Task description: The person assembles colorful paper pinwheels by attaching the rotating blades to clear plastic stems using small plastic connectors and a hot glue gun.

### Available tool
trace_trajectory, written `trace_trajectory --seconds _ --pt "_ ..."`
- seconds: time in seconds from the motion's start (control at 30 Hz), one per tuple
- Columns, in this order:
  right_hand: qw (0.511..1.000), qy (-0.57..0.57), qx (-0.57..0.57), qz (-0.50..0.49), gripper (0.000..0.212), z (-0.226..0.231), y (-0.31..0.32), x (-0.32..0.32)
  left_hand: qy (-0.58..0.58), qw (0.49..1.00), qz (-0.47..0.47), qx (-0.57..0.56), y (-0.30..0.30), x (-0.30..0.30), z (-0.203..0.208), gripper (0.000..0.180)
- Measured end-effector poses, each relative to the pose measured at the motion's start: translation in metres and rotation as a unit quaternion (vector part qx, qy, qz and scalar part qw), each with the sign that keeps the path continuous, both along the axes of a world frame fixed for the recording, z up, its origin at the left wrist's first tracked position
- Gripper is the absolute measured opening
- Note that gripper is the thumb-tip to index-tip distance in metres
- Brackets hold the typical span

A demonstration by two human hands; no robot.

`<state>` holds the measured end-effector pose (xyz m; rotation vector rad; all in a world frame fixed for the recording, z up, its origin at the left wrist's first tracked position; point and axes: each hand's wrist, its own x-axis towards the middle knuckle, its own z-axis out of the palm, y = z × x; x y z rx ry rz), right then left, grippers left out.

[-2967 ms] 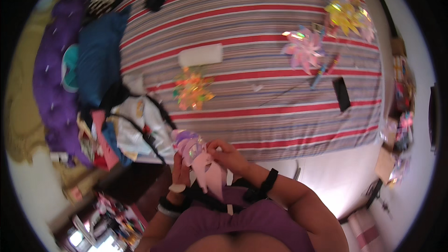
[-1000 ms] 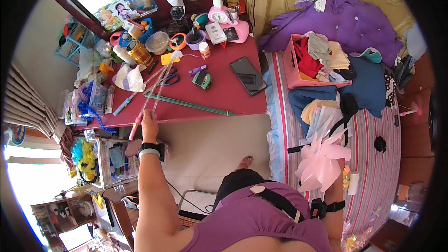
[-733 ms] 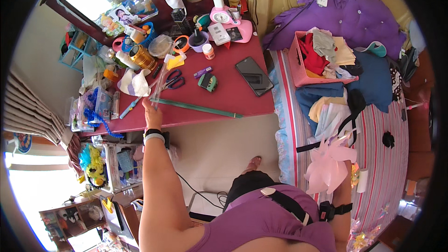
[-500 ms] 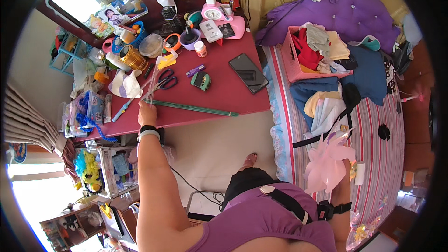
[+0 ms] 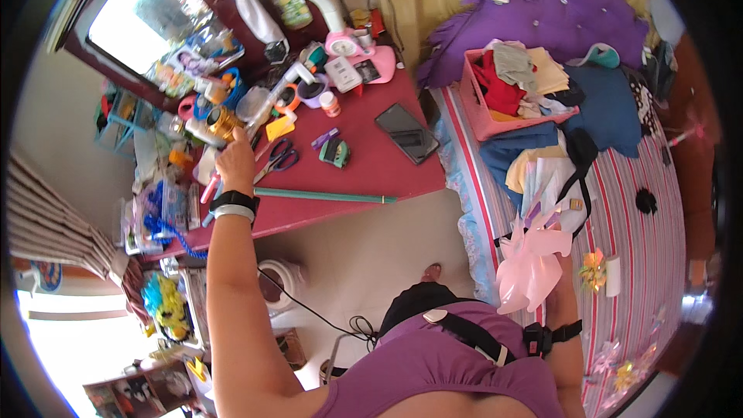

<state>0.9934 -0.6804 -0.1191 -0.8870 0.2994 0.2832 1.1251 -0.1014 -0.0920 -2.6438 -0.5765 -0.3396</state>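
Note:
My left hand (image 5: 236, 161) is closed round a long white-and-pink tool (image 5: 271, 101) over the desk's left part. One end reaches toward the cups at the back; its exact kind is unclear. Beside that hand lie dark-handled scissors (image 5: 283, 156) and thin green sticks (image 5: 325, 196) along the desk's front edge. On my right, a pink plastic flower (image 5: 532, 267) with large translucent petals is held up beside the bed. It covers most of my right hand (image 5: 563, 251), whose fingers are largely hidden behind it.
The red desk (image 5: 364, 170) holds a green tape measure (image 5: 335, 152), a phone (image 5: 408, 134), a small bottle (image 5: 330, 104) and a pink-based lamp (image 5: 340, 42). A pink clothes basket (image 5: 474, 101) stands on the striped bed (image 5: 627, 217). A cord (image 5: 325, 317) trails over the floor.
My left hand has moved up and inward from the desk edge and now has the white-and-pink tool. My view has shifted a little. The pink flower stays in my right hand.

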Motion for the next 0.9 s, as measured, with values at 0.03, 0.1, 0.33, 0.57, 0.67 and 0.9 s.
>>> trace_trajectory --seconds 0.03,0.1,0.33,0.57,0.67,0.9 --pt "1.000 0.010 0.022 -0.008 0.039 0.005 0.002 0.001 0.006 1.000 -0.022 0.002 0.004 0.010 -0.017 0.009" --pt "1.000 0.009 0.006 -0.019 0.039 -0.010 -0.011 -0.001 0.012 0.999 -0.031 -0.028 -0.005 0.022 -0.033 0.014" --pt "0.997 0.007 0.006 -0.072 0.042 0.005 -0.027 -0.017 0.034 0.970 0.023 -0.238 -0.033 0.045 -0.059 0.072" --pt "0.992 0.011 -0.053 -0.118 0.045 -0.006 -0.052 -0.030 -0.057 0.997 -0.052 0.011 -0.035 0.048 -0.029 0.016" --pt "0.991 0.005 -0.050 -0.126 0.044 -0.004 -0.062 -0.034 -0.152 0.969 -0.192 0.022 -0.066 0.034 0.022 0.018" --pt "0.991 -0.047 -0.052 -0.111 0.041 -0.009 -0.077 -0.009 -0.109 0.793 -0.465 -0.377 -0.246 -0.031 0.053 0.005"
